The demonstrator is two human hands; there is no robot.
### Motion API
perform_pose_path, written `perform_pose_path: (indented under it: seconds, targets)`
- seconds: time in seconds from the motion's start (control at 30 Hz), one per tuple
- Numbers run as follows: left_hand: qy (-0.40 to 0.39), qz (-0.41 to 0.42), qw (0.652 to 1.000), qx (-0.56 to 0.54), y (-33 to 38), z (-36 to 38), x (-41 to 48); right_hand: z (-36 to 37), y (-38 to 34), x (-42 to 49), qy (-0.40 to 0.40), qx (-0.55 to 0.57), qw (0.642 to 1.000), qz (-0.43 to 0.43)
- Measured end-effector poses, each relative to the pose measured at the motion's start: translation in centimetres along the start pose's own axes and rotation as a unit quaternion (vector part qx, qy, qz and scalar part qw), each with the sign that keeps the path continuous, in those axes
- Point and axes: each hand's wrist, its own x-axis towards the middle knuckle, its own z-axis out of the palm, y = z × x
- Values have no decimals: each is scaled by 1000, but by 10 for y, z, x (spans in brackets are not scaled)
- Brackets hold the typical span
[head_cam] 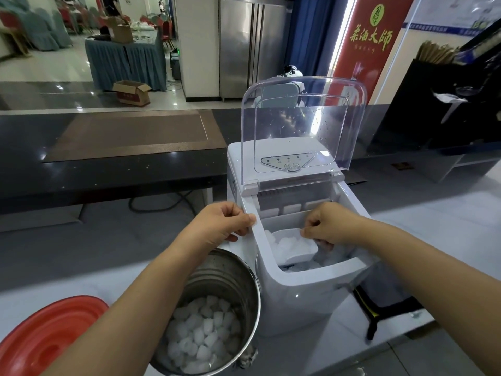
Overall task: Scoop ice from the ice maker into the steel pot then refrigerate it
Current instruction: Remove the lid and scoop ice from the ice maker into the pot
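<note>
Both my hands are busy: left hand (222,225) fingers clamp the ice maker (298,291) rim to steady it, right hand (328,226) fingers pinch the ice-loaded scoop (301,257) in its bin, steel pot (225,278) just beside for short tipping.

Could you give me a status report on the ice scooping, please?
Left hand gripping ice maker rim; right hand holding scoop, loaded, in bin. Steel pot part full of ice. Lid up; left forearm over pot's edge.
</note>
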Motion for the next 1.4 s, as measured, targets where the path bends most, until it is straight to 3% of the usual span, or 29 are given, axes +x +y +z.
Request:
perform_pose_path:
  seconds: [0.27,0.53,1.03,1.4]
  targets:
    - [4,-2,1000,0,1,2,-3,7,3,-3,58,14,998,18]
    - [8,-2,1000,-3,2,2,-7,-2,0,-15,60,117,990,45]
    - [14,6,1000,10,2,3,-13,-20,-9,-42,103,135,980,106]
    - [30,19,999,10,12,-25,-31,-31,-39,-66,131,153,975,98]
